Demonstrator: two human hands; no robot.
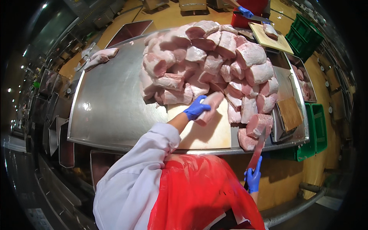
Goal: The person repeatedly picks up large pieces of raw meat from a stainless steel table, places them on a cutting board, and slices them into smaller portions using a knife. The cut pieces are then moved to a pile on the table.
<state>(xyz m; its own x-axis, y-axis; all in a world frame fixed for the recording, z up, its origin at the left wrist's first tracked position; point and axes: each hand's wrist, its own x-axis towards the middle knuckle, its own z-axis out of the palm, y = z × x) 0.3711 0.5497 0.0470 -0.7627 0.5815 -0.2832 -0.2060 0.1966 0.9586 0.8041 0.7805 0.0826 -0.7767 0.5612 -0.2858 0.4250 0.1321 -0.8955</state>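
Note:
My left hand (196,109), in a blue glove, grips a pale pink piece of meat (211,107) and holds it over the white cutting board (203,135). My right hand (253,179), gloved in blue too, is closed round the handle of a long knife (257,151). The blade points away from me, its tip by a cut piece of meat (259,125) at the table's near right. A large heap of meat pieces (207,61) rises just beyond the board. Part of the knife's handle is hidden by my fingers.
The steel table (111,103) has a raised rim. Two meat pieces (100,57) lie at its far left corner. On the right are a brown cardboard piece (289,113), green crates (316,128) and a meat-filled bin (303,78). Across the table, a co-worker's gloved hand (245,12) is near another board (268,37).

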